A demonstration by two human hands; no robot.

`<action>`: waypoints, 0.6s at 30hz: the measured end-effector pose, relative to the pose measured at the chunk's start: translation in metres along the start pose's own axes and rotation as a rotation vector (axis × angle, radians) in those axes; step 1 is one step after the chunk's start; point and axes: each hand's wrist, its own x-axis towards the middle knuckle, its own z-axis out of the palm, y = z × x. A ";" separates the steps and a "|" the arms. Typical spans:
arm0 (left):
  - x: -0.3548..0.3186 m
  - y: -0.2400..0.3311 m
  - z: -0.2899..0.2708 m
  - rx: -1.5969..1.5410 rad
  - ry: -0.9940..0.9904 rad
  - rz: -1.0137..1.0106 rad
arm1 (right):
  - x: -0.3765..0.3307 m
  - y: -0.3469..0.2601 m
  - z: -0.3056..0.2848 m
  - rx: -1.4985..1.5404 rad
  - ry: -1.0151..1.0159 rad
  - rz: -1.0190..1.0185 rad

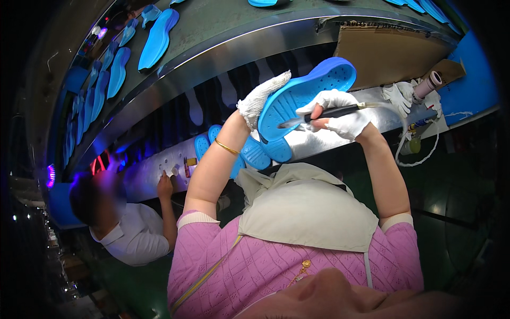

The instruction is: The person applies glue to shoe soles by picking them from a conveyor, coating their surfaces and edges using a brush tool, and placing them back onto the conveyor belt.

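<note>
A blue shoe sole (305, 98) with ribs and small holes in its upper face is tilted up before me. My left hand (264, 98), in a white knit glove, supports it along its left edge, the thumb side hidden behind the sole. My right hand (337, 114), in a white glove with bare fingertips showing, grips a black-handled brush (334, 112). The brush's tip lies against or just above the sole's lower part; which one I cannot tell. A pale hose runs from the handle's rear end. More blue soles (256, 154) lie on the bench below my left wrist.
A conveyor belt (223, 24) carrying several blue soles curves across the back. Dark racks with soles stand beneath it. At right are a cardboard sheet (393, 56), spare white gloves (398, 98) and a pink cylinder (427, 85). A co-worker (133, 228) sits at left by the bench.
</note>
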 end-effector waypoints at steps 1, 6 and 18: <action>-0.002 -0.001 0.005 -0.048 -0.010 0.015 | 0.000 -0.002 0.006 0.180 0.031 0.015; -0.003 -0.018 -0.004 -0.214 -0.302 -0.053 | 0.010 0.002 -0.026 -0.044 0.387 0.065; -0.013 -0.023 -0.014 -0.319 -0.230 0.136 | -0.004 0.004 -0.006 -0.620 0.214 -0.576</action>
